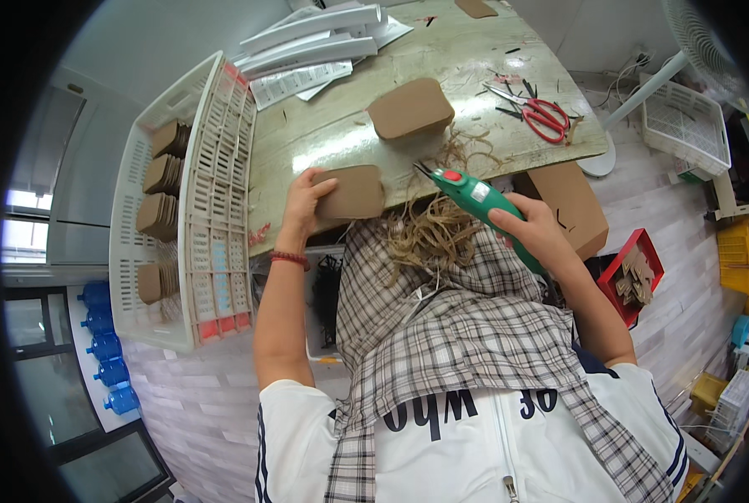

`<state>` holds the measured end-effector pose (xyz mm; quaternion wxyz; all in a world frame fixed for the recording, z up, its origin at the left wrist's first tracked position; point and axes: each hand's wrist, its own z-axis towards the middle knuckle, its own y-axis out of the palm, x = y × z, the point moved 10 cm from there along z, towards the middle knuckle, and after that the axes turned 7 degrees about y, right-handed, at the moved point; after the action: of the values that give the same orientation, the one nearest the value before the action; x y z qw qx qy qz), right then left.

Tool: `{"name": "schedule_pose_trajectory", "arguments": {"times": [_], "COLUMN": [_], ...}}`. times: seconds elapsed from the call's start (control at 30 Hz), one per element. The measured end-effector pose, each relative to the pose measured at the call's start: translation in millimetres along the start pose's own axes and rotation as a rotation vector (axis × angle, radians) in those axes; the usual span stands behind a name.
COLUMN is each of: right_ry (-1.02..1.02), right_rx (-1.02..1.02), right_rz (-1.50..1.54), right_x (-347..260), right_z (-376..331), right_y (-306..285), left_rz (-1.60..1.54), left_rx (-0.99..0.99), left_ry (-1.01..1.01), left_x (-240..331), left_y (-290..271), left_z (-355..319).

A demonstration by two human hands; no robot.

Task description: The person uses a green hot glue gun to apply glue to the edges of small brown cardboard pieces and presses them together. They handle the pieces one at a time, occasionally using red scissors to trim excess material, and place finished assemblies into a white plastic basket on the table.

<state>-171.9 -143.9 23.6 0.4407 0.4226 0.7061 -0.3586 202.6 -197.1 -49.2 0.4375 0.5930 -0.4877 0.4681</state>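
My left hand (305,199) is closed on a flat brown rounded piece (353,193) at the table's near edge, thumb on top. In my right hand (532,225) is a green handheld power cutter (483,199) with a red button, its dark tip pointing toward the brown piece but apart from it. Thin brown trimmed strips (431,233) lie heaped on my checked apron, and more are on the table edge. Farther back on the table sits a stack of similar brown pieces (411,109).
Red-handled scissors (544,120) lie at the table's right among dark scraps. Papers (316,50) are piled at the back left. A white crate (217,201) at left holds rows of brown pieces. To the right are a cardboard box (569,201), a red bin (655,260) and a fan (699,38).
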Motion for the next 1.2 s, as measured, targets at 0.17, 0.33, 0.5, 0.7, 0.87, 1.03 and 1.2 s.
{"name": "schedule_pose_trajectory", "arguments": {"times": [0.17,0.33,0.5,0.7,0.87,1.03,1.2], "right_ry": [0.014,0.013,0.004,-0.022,-0.052,-0.052,-0.057], "right_rx": [0.119,0.15,0.173,0.179,0.196,0.198,0.239], "right_rz": [-0.042,0.008,-0.02,-0.005,-0.025,-0.031,-0.035], "right_x": [22,30,31,27,25,26,13], "right_z": [-17,-23,-31,-30,-32,-35,-36], "right_y": [-32,-32,-36,-37,-37,-37,-31], "left_rz": [1.096,1.255,1.204,0.981,0.982,0.367,-0.687], "left_rx": [0.305,0.127,-0.003,0.176,0.165,0.077,0.101], "left_ry": [0.653,0.892,0.775,1.002,1.029,0.599,0.309], "left_x": [78,122,112,142,150,105,43], "left_y": [7,133,148,156,158,136,155], "left_z": [20,41,60,27,6,-1,-19]}}
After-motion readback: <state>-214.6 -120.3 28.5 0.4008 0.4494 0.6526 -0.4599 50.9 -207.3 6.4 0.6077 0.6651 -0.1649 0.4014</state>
